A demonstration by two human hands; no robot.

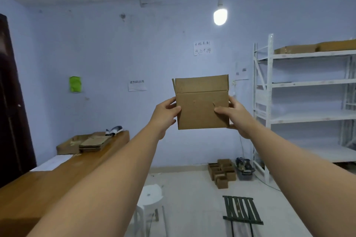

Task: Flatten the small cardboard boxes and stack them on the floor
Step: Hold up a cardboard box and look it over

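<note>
A white paper sheet on the far blue wall is printed "请扫码出库". Higher and to the right, a second white sheet with handwritten characters is too faint to read. A bright green sheet hangs further left, with no legible print.

The small brown cardboard box is held up in mid-air at arm's length, in front of the far wall and well above the floor. Its top flap stands upright, and whether the body is already pressed flat cannot be told from this side. The left hand grips the left edge, thumb on the near face and fingers hidden behind. The right hand grips the right edge the same way.

On the brown wooden worktop at the left, a shallow cardboard tray sits just beside a stack of flattened cardboard pieces; the tray's contents are unclear. On the far floor, a cluster of small open cardboard boxes stands next to a grey plastic bin holding dark, indistinct items. The white metal shelving on the right, cut off by the frame, carries flat brown cartons on its top level.
</note>
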